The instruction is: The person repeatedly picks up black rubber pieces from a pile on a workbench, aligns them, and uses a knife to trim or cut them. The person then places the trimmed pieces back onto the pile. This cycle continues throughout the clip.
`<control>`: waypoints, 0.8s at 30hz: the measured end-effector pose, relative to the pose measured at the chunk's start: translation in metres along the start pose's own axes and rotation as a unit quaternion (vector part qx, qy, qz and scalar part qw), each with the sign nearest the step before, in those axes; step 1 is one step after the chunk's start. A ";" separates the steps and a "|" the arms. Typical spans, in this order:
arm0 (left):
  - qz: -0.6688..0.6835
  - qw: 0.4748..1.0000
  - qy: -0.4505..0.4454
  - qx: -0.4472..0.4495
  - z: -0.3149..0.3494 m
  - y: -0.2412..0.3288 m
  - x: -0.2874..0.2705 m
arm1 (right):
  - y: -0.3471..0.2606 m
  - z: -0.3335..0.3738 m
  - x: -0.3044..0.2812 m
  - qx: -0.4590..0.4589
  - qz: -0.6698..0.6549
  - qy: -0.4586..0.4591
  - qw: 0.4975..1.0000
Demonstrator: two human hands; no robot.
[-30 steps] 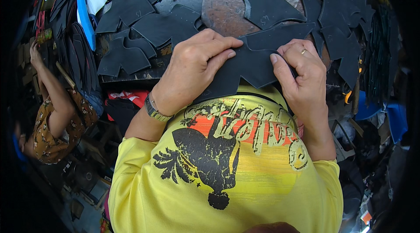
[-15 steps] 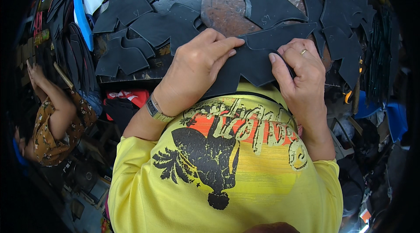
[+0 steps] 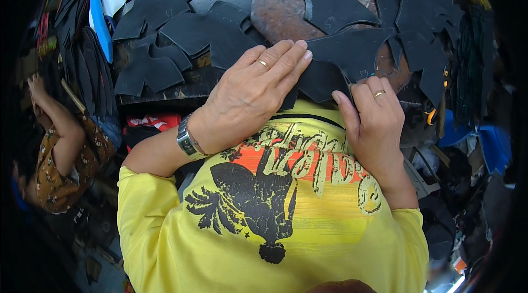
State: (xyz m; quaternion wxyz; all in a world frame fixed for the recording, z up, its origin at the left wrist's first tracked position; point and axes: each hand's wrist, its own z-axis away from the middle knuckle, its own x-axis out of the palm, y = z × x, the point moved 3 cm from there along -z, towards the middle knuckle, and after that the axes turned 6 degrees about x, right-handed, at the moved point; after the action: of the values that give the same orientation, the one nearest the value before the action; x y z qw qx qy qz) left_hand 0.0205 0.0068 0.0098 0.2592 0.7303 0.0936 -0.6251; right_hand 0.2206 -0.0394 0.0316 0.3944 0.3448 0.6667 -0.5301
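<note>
Black piece (image 3: pixel 323 79) under your flat-laid left fingers (image 3: pixel 278 63), seemingly being pressed; right fingers (image 3: pixel 363 98) half-curled, hold unclear; next needs steadiness.

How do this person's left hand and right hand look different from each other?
The left hand is held fairly flat, its fingers stretched out close together, while the right hand has curled fingers and its thumb set apart. The left hand has a watch at its wrist; the right hand's wrist is bare. Both hands are ungloved, and each wears a gold-coloured ring.
</note>
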 end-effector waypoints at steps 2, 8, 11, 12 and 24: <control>0.011 1.000 0.003 -0.003 -0.001 0.002 -0.002 | 0.003 0.006 0.001 0.035 0.006 -0.011 0.999; 0.009 1.000 0.000 -0.005 -0.001 0.006 0.000 | 0.005 0.012 0.006 0.054 -0.022 -0.008 0.998; 0.002 1.000 0.005 0.007 -0.001 0.006 0.002 | 0.004 0.012 0.007 0.042 -0.054 0.018 0.998; -0.001 1.000 0.008 0.012 -0.002 0.006 0.003 | 0.005 0.012 0.008 0.046 -0.061 0.014 0.997; 0.166 0.981 0.100 -0.021 -0.035 -0.014 -0.003 | 0.014 0.005 0.005 0.029 -0.038 0.027 0.998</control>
State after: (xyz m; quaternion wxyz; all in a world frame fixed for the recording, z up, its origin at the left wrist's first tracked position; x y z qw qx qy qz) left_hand 0.0433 0.0364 0.0118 0.3640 0.7888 0.0103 -0.4952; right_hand 0.2318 -0.0409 0.0203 0.3455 0.3450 0.6740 -0.5543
